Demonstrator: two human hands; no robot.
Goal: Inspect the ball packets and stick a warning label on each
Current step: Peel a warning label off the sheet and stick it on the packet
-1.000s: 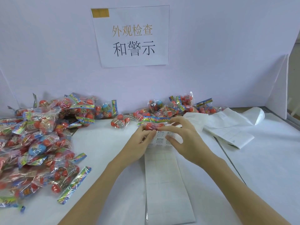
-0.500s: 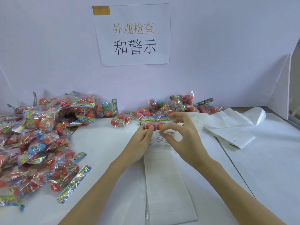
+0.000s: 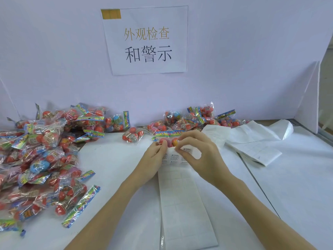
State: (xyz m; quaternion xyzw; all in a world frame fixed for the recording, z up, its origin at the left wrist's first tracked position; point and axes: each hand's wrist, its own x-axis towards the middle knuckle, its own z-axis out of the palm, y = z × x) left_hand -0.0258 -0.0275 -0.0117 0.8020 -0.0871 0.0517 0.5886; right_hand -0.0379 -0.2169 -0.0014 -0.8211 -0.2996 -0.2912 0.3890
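Observation:
A long white label strip [image 3: 182, 199] lies on the table in front of me, with printed warning labels [image 3: 172, 158] left at its far end. My left hand [image 3: 153, 159] pinches the strip's far left corner. My right hand [image 3: 200, 156] pinches one warning label [image 3: 187, 149] between thumb and forefinger, lifted partly off the strip. Just beyond my fingertips lies a clear ball packet [image 3: 168, 137] with red and orange balls and a colourful header; both hands partly hide it.
A big heap of ball packets [image 3: 45, 150] covers the left of the table, and a smaller heap [image 3: 198, 117] sits against the back wall. Used white backing sheets [image 3: 252, 143] lie at the right. A paper sign [image 3: 146, 40] hangs on the wall.
My right hand has gone from pressing on the strip's far end to pinching a label and lifting it. My left hand has stayed on the strip's corner.

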